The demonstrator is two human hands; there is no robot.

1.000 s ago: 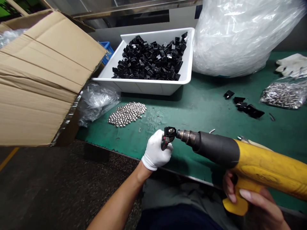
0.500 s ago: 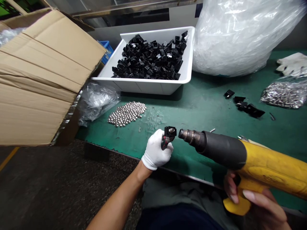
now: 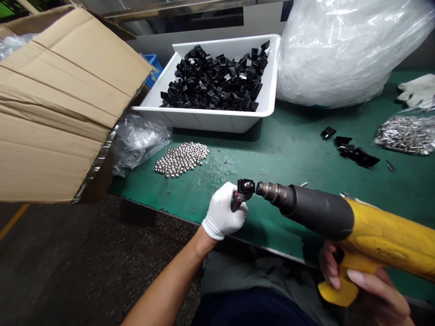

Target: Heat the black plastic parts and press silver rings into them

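My left hand (image 3: 225, 212), in a white glove, is closed around a red-and-black tool (image 3: 236, 202) that looks like pliers; most of it is hidden in the fist. At its tip sits a small black plastic part (image 3: 245, 186) with a shiny metal piece in its face. Bare fingers of my right hand (image 3: 372, 285) wrap the handle of a yellow heat gun (image 3: 384, 231). Its stepped metal nozzle (image 3: 273, 192) points left, a very small gap away from the black part.
Behind my hands stands a white bin (image 3: 217, 120) of black plastic parts. Small metal nuts (image 3: 181, 159) lie left on the green table (image 3: 272, 145). Loose black parts (image 3: 356, 151), a bag of metal pieces (image 3: 404, 135) and a large plastic bag (image 3: 343, 54) are right; a cardboard box (image 3: 61, 108) is left.
The whole view has shifted slightly. The black part, held at the tool's tip, has moved a little right along with the nozzle; both hands keep their grips.
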